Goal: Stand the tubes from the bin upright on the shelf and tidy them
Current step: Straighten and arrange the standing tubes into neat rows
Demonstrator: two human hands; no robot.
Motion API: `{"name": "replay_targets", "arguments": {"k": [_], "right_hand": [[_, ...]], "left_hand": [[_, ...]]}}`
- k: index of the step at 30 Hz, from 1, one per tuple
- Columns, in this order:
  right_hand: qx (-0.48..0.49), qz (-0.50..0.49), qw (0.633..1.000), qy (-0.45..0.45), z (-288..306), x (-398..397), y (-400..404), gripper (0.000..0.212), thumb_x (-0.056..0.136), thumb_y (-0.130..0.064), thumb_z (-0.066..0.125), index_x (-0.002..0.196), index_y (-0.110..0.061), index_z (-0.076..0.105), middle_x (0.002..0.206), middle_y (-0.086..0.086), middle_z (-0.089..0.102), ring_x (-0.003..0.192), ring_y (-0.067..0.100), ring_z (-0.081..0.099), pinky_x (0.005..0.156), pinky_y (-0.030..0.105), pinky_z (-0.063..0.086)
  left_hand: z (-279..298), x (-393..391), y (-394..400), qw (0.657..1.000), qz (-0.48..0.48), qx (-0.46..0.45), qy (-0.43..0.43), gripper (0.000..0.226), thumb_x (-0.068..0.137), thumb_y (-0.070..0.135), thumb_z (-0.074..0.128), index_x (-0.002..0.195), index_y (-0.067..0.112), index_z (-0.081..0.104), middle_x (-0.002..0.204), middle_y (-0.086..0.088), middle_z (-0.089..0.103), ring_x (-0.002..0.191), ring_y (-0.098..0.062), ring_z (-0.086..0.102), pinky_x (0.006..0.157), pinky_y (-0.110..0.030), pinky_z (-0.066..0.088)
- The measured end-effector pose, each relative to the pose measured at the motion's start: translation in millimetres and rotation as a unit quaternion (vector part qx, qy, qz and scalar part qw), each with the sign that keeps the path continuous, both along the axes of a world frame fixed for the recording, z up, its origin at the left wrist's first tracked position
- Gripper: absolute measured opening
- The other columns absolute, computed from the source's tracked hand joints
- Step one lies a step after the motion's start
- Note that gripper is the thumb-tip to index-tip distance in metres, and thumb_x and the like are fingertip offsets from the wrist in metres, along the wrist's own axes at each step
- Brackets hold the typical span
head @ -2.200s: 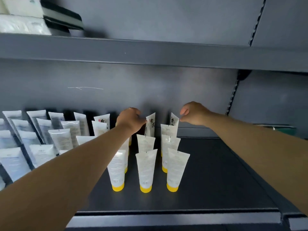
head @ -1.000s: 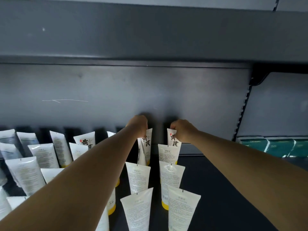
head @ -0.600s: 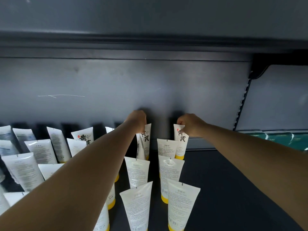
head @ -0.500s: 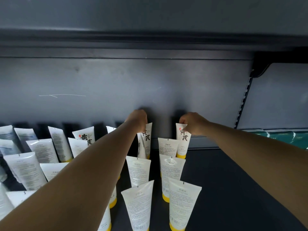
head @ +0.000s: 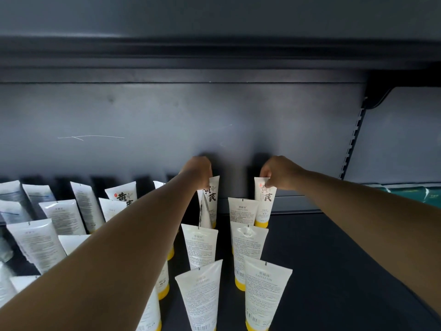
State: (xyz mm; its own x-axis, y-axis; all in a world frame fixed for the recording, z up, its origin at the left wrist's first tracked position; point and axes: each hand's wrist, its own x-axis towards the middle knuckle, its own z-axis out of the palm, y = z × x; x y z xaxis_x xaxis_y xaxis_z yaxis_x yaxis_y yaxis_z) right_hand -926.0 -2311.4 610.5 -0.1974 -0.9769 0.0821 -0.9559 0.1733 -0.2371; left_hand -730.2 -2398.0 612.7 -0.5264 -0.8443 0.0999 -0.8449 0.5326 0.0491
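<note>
Hands pinch rear tubes: left hand [head: 198, 169], seemingly; right hand [head: 280, 173] clearly.

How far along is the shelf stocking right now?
Done: many tubes stand cap-down in rows on the shelf. In hand: left hand and right hand each pinch a back-row tube's top. Left: releasing them; the bin is out of view.

Large black brush characters 黄芪 are showing on the back-row tube [head: 264, 201] at about one o'clock, on the tube beside it [head: 211, 199] at twelve, and partly on a third tube [head: 124, 195] at ten. "LAO LI SHI" is reading in small print on the nearer yellow-capped tubes [head: 266, 283]; the finer print below is staying too small to read.
</note>
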Motion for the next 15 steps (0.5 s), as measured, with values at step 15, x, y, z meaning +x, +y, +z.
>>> {"name": "replay_targets", "arguments": {"k": [15], "right_hand": [[0.012, 0.035, 0.998, 0.046, 15, 3, 7, 0.022, 0.083, -0.010, 0.067, 0.105, -0.008, 0.070, 0.109, 0.009, 0.068, 0.102, 0.024, 0.062, 0.075, 0.025, 0.041]], "left_hand": [[4, -29, 12, 0.995, -0.059, 0.036, 0.076, 0.030, 0.075, 0.009, 0.075, 0.105, 0.011, 0.073, 0.105, -0.008, 0.072, 0.098, -0.021, 0.066, 0.083, -0.026, 0.048]]}}
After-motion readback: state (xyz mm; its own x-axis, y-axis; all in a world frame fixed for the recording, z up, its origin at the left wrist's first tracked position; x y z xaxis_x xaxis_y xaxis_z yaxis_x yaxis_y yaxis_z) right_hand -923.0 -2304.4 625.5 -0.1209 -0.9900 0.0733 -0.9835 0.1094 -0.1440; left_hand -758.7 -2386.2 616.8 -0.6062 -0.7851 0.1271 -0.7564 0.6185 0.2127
